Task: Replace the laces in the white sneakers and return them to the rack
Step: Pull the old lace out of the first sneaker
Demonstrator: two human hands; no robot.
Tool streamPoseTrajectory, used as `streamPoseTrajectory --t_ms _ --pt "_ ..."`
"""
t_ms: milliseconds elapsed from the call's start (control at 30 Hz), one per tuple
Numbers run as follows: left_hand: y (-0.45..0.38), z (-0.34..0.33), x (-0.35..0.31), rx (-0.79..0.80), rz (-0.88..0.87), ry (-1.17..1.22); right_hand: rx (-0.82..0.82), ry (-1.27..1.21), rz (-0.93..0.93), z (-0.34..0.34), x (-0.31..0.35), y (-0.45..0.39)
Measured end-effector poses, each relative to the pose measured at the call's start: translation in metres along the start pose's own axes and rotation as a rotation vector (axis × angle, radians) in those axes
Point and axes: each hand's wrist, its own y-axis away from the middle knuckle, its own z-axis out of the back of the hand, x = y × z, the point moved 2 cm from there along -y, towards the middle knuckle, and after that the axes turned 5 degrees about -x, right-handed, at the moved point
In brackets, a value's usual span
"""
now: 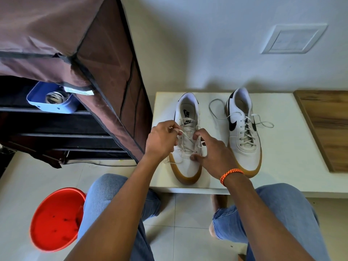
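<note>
Two white sneakers with gum soles stand side by side on a low white platform (278,147). The left sneaker (187,167) is partly laced; its white lace (185,136) runs loosely across the eyelets. My left hand (161,141) pinches a lace end at the sneaker's upper left eyelets. My right hand (211,150) has its fingers curled over the right eyelets, thumb on the toe side, touching the lace there. The right sneaker (243,140) is fully laced, with loose lace ends (263,123) lying on the platform.
A brown fabric-covered shoe rack (75,53) stands at left, its dark shelves holding a blue box (35,99). A red bucket (54,219) sits on the tiled floor by my left knee. A wooden board (323,125) lies at the platform's right.
</note>
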Motion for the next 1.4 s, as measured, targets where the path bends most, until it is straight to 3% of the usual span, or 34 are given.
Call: streamPoseTrajectory --t_ms 267,500,767,1233,1400 --pt "0.013 -0.021 0.0 0.228 -0.133 -0.2 -0.002 -0.025 -0.004 -0.003 -0.001 -0.001" --pt "0.01 -0.025 0.003 0.141 -0.244 -0.379 -0.006 -0.018 -0.005 -0.003 -0.001 -0.001" --pt "0.008 -0.024 0.001 0.032 -0.299 -0.348 -0.011 -0.007 -0.006 -0.001 0.0 0.0" --pt "0.007 -0.019 0.001 -0.001 -0.166 -0.199 -0.018 0.009 0.005 -0.003 -0.002 -0.001" --pt "-0.001 -0.008 0.01 -0.11 -0.076 -0.169 -0.019 -0.005 -0.013 -0.003 -0.004 -0.001"
